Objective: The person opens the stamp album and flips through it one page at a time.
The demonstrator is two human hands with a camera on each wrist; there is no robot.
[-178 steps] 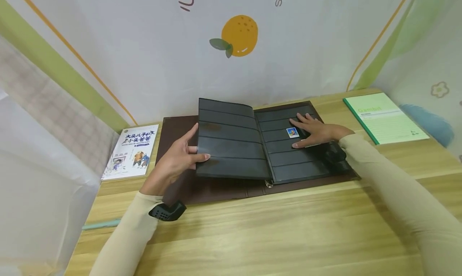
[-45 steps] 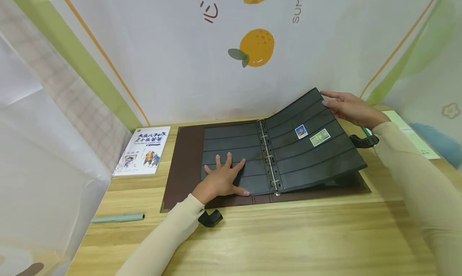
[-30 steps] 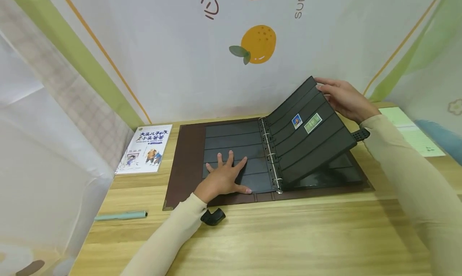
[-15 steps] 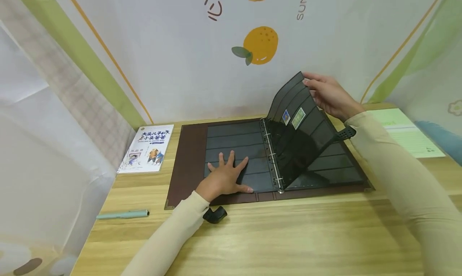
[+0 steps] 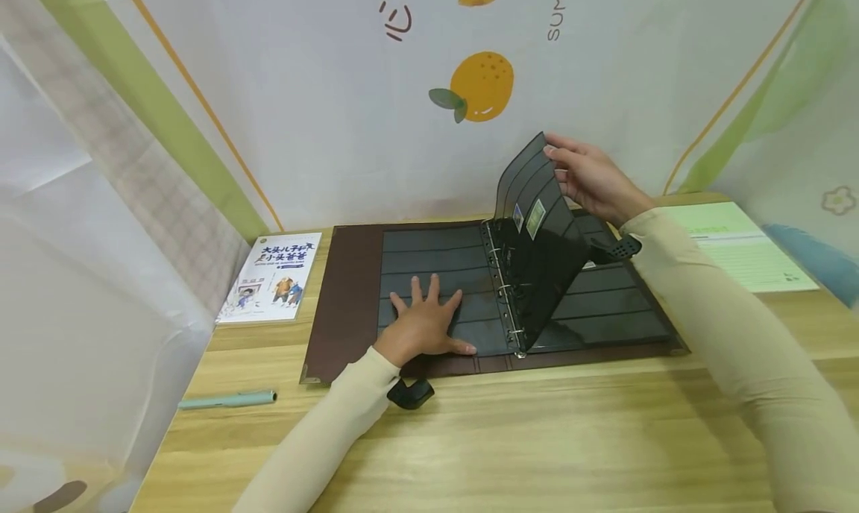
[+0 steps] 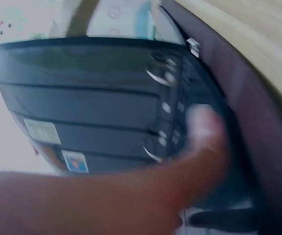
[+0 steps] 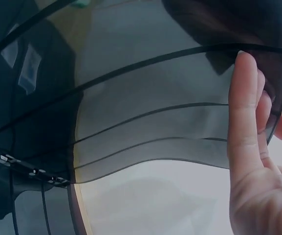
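A stamp album (image 5: 342,297) with a brown cover lies open, its metal rings (image 5: 499,289) exposed along the middle. My left hand (image 5: 423,323) rests flat with spread fingers on the black left page (image 5: 429,248). By the far outer corner, my right hand (image 5: 593,177) pinches a raised black page (image 5: 557,267), which stands steeply and bends. That page carries a green stamp (image 5: 536,219) and a smaller blue one, the blue stamp (image 6: 75,162) showing clearly in the left wrist view. In the right wrist view, straight fingers (image 7: 246,103) lie along the page's back. Another page (image 5: 604,304) lies underneath.
A white illustrated book (image 5: 271,278) lies left of the album, and a pale green pen (image 5: 228,400) in front of it. At the right is a green notebook (image 5: 745,248), partly behind the right sleeve. A printed curtain (image 5: 335,125) hangs along the table's back edge.
My left hand earlier held a page up and now lies flat on the left page. My right hand has since lifted the stamped page and swung it up and leftward, exposing the page beneath.
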